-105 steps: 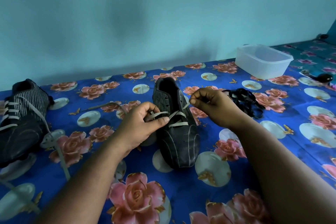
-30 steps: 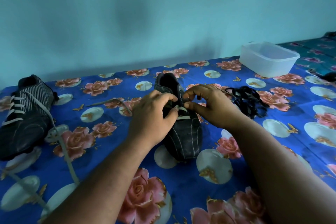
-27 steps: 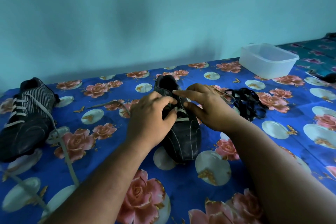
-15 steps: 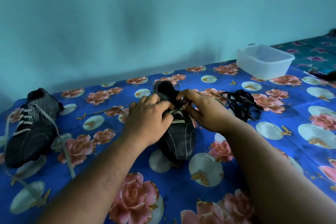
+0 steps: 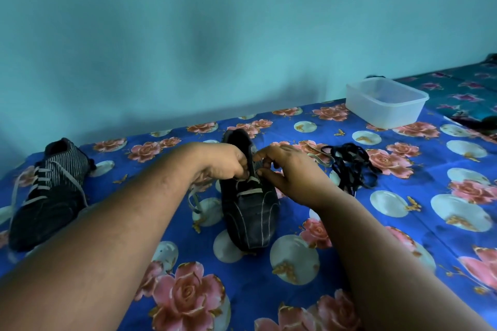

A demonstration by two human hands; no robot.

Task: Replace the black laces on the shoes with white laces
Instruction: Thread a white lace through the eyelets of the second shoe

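A black shoe point(image 5: 250, 212) stands toe toward me in the middle of the floral sheet, with a white lace point(image 5: 248, 191) crossing its lower eyelets. My left hand point(image 5: 219, 161) grips the shoe's left edge and the lace by the upper eyelets. My right hand point(image 5: 290, 169) pinches the lace at the shoe's right side. A loose end of the white lace point(image 5: 194, 200) hangs left of the shoe. The second black shoe point(image 5: 51, 191), laced in white, lies at the far left. A heap of black laces point(image 5: 349, 165) lies right of my right hand.
A clear plastic tub point(image 5: 386, 101) stands at the back right near the wall. A dark object point(image 5: 481, 122) lies at the right edge. The blue floral sheet point(image 5: 403, 223) covers the whole surface, which ends at a teal wall behind.
Both hands stayed on the middle shoe's upper eyelets. My left hand shifted up toward the shoe's opening and my right fingers closed on the lace. The camera view drifted slightly.
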